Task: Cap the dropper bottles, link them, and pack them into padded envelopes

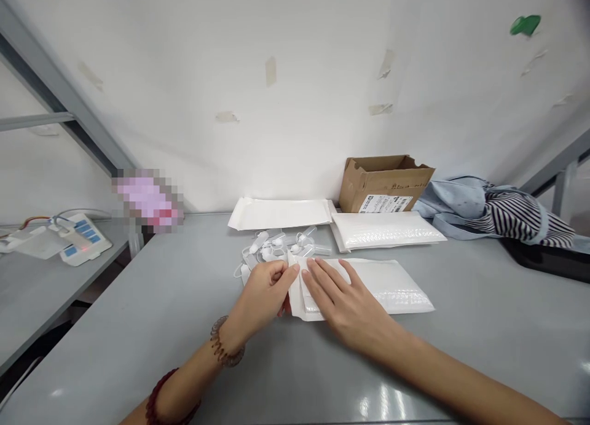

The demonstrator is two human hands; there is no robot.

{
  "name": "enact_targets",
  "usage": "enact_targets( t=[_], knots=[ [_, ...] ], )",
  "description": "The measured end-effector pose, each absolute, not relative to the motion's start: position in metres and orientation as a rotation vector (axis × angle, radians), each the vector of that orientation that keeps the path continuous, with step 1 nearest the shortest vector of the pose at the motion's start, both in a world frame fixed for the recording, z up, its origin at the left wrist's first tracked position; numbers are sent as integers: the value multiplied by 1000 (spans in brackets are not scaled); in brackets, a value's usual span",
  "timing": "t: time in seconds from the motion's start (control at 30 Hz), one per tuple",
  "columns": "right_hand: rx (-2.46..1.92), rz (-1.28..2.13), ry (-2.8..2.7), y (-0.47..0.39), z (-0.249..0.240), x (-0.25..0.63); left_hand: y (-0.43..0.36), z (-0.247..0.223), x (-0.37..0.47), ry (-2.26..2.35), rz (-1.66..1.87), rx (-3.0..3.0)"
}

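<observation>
A white bubble mailer (387, 284) lies flat on the grey table in front of me. My left hand (267, 293) pinches the flap at its left end between thumb and fingers. Across the mailer near that same end, my right hand (338, 296) lies flat with its fingers stretched out. Just beyond my left hand sits a pile of small clear plastic pieces with white caps and cords (271, 245), partly hidden by the hand and the mailer. What kind of items they are, I cannot tell.
Behind lie another bubble mailer (387, 230) and a flat white mailer (283, 214). An open cardboard box (387, 182) stands against the wall, beside blue and striped cloth (479, 207) on a black tray (544, 262). At left, a white device with blue buttons (85, 237) rests on a side table.
</observation>
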State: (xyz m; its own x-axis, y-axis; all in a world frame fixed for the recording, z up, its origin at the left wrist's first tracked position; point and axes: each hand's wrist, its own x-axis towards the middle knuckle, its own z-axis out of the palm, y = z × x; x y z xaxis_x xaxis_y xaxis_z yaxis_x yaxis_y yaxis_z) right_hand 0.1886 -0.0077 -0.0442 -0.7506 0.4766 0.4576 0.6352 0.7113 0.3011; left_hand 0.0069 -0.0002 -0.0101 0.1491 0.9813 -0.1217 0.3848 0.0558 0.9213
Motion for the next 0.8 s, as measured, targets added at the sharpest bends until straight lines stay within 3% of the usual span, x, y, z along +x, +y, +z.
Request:
enact_targets(
  t=[0.27,0.47,0.63,0.8],
  knots=[
    [-790,-678,-2499,-5,-40,192,-6,-14,12,1435,1036,1992],
    [-707,-731,-2358,-1,-34,195,-10,-24,10,1179,1118,2447],
    [-665,-619,-2273,-1,-32,198,-8,-27,9,1080,1041,2732],
    [-614,-507,-2202,-7,-24,199,-8,-25,11,1002,1256,2945]
  ],
)
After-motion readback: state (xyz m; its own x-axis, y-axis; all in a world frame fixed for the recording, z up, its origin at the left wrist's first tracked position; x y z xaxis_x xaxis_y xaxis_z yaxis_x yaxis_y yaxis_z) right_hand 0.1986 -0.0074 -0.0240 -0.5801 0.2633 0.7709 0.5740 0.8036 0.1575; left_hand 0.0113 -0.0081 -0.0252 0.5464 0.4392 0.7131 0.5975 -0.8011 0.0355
